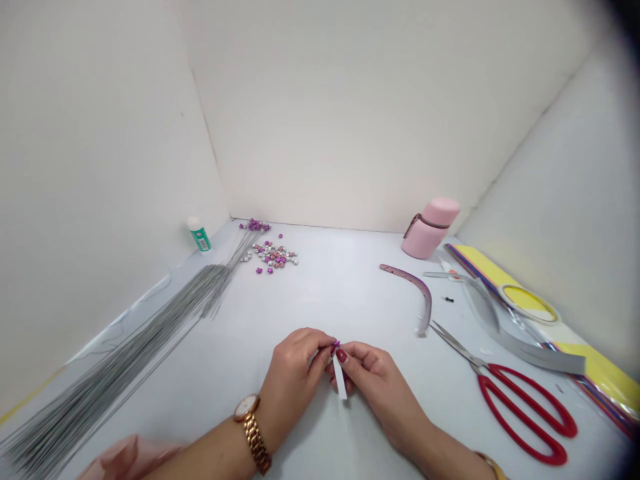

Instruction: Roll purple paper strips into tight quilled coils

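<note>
1. Pinching the narrow strip at its purple end, left hand and right hand meet at the fingertips above the near worktop; white tail hangs free.
2. Main risk, judged: purple end loosens or slips if either pinch slackens. Fold detail too small to tell.
3. Tail could crease or tear if tugged hard.
4. Scissors point at the curved strip, just beside it; a careless reach might nudge them together.
5. Wire bundle runs close to the loose stars; dragging it could scatter them.
</note>
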A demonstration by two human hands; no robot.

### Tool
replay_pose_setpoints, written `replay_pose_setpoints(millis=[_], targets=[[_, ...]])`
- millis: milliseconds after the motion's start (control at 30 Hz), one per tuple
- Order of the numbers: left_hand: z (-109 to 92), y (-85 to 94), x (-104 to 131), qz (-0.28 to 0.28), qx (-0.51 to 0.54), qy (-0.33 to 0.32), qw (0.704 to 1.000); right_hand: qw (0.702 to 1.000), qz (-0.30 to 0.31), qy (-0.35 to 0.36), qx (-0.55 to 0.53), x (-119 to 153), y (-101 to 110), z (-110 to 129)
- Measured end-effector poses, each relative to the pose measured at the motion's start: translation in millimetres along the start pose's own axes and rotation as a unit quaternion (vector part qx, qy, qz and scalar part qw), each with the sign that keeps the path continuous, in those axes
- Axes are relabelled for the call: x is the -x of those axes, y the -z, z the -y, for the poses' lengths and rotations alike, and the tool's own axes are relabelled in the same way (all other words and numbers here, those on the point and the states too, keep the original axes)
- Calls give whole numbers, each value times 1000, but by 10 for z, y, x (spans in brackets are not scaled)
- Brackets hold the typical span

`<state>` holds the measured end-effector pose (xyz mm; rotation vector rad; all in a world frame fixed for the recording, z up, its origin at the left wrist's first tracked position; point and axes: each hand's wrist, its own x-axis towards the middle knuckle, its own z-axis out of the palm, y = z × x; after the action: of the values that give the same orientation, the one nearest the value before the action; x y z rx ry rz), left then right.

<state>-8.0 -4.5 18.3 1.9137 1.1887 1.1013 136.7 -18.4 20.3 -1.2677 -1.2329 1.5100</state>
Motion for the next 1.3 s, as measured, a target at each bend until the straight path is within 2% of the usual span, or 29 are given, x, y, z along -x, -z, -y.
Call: replay_pose_setpoints(millis=[100, 200, 333, 433, 533, 700, 867, 1033, 1167, 1300], targets=[[-19, 11, 5, 26, -33, -37, 998, 1000, -6, 9, -13, 1, 5, -12], [-37, 10, 9, 42, -15, -36, 998, 999, -10, 15, -29, -2, 10, -27], [-19, 1, -18, 39, 84, 43, 995, 999, -10, 15, -41, -3, 12, -24], [23, -11, -50, 55, 176, 108, 977, 999, 1, 2, -49, -1, 12, -13], [49, -20, -58, 75, 203, 128, 968, 998, 9, -2, -55, -1, 11, -9], [18, -36, -31, 27, 177, 140, 974, 998, -6, -11, -65, -13, 4, -28], [8, -72, -40, 5, 255, 222, 941, 999, -20, -20, -43, -13, -11, -53], [31, -89, -39, -13, 290, 253, 923, 1000, -4, -8, -12, 5, -14, -55], [26, -98, -29, -8, 304, 262, 916, 1000, 21, 3, -12, 8, -6, -57], [21, -108, -19, -13, 280, 247, 928, 999, 30, 5, -31, 7, -6, -63]])
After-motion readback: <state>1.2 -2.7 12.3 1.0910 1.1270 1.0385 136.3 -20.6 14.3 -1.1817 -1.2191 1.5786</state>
